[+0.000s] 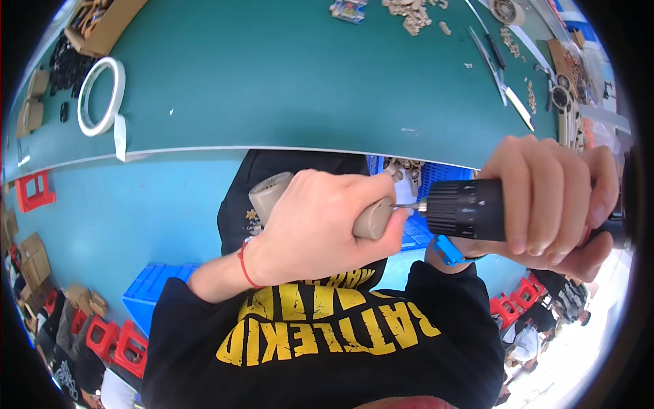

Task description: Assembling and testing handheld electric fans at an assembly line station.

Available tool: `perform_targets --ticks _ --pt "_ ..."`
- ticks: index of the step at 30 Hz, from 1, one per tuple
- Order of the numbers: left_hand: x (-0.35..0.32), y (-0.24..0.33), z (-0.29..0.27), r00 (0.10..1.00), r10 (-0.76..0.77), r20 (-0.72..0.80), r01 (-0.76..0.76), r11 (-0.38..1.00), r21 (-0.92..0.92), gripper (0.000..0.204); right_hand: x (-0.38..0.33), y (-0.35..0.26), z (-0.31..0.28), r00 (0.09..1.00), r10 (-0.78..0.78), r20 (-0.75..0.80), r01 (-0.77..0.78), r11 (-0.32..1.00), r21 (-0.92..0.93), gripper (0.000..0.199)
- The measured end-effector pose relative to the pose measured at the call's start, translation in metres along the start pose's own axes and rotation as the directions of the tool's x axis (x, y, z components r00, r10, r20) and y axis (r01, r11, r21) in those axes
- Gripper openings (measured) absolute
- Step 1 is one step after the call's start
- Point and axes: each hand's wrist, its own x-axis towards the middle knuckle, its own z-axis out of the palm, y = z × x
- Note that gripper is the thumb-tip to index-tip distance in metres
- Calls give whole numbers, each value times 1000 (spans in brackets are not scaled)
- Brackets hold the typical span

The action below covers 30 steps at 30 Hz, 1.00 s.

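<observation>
Fingers of the left hand [327,221] wrap a tan plastic handle [372,221], its end showing between thumb and forefinger. The right hand [548,204] grips a black power screwdriver [463,210], its bit at that end. A tan round housing [269,194] shows past the left hand; whether it joins the handle is hidden. Beyond, a blue crate [444,176] holds tan parts [407,168], partly blocked by the hands and screwdriver, with the green table [272,88] edge overhead. Another blue crate [153,290] stands left on the floor, its contents unclear. On the table, a cardboard box [112,31] at far left contains indistinct brown pieces; a white tape roll [118,88], loose tan pieces [412,17] and slim tools [489,61] lie around.
</observation>
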Motion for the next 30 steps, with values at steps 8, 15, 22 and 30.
perform_targets --ticks 8,15,22,30 --pt "13 -8 -6 953 -137 272 250 860 -444 15 -13 -68 -7 962 42 -270 -136 932 -337 31" --pt "36 13 -17 997 58 -52 -67 294 -953 47 -8 -85 -101 872 -231 -432 -489 -461 -740 47" --pt "64 27 4 734 512 -447 -668 662 -339 41 -35 -51 -43 956 -145 -253 -287 -314 -905 23" --pt "70 35 59 623 755 205 -782 594 190 10 -51 -44 0 713 311 -629 -512 843 -164 34"
